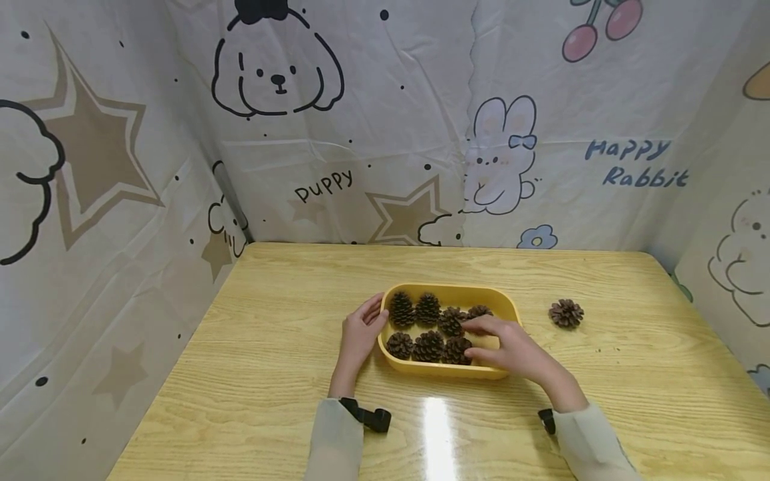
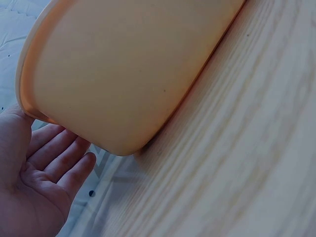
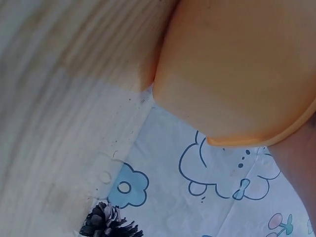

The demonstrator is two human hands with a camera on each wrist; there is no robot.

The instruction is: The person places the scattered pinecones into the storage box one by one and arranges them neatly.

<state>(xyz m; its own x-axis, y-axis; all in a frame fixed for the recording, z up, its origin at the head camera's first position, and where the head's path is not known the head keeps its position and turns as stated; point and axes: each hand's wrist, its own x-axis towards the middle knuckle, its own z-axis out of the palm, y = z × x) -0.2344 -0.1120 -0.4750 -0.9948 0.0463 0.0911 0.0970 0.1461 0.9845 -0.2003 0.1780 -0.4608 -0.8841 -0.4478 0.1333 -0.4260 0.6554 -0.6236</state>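
A yellow tray (image 1: 508,308) sits near the middle of the desk (image 1: 252,347), with bare wood open on every side of it. The left hand (image 1: 359,334) rests against the tray's left end, fingers (image 2: 59,163) straight and loose, gripping nothing. The right hand (image 1: 511,347) reaches over the tray's right part, its fingertips at the pine cones (image 1: 428,327) inside; whether they pinch one cannot be told. One loose pine cone (image 1: 566,312) lies on the desk well right of the tray. The wrist views show only the tray's outer wall; the right wrist view also catches the loose cone against the printed cloth (image 3: 197,197).
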